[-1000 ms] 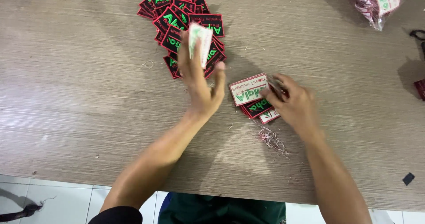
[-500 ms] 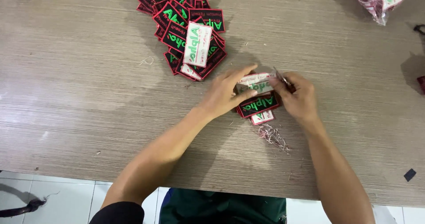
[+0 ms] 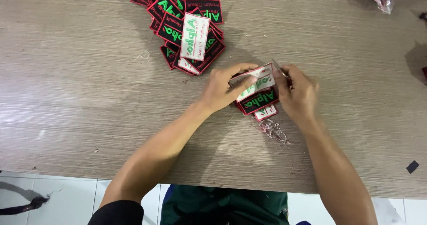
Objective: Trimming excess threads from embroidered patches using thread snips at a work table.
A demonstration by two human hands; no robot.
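The patch (image 3: 254, 81), white back up, lies atop a small stack (image 3: 259, 101) near the table's (image 3: 80, 96) middle, pinched at its left end by the left hand (image 3: 221, 89). The right hand (image 3: 297, 91) is closed on small snips (image 3: 279, 68) at its upper right corner. Best to hold the patch flat and cut only loose threads; clippings (image 3: 273, 130) lie just below, a bigger pile (image 3: 187, 24) beyond.

left hand (image 3: 224, 88), right hand (image 3: 297, 93), white-backed patch (image 3: 254, 81)
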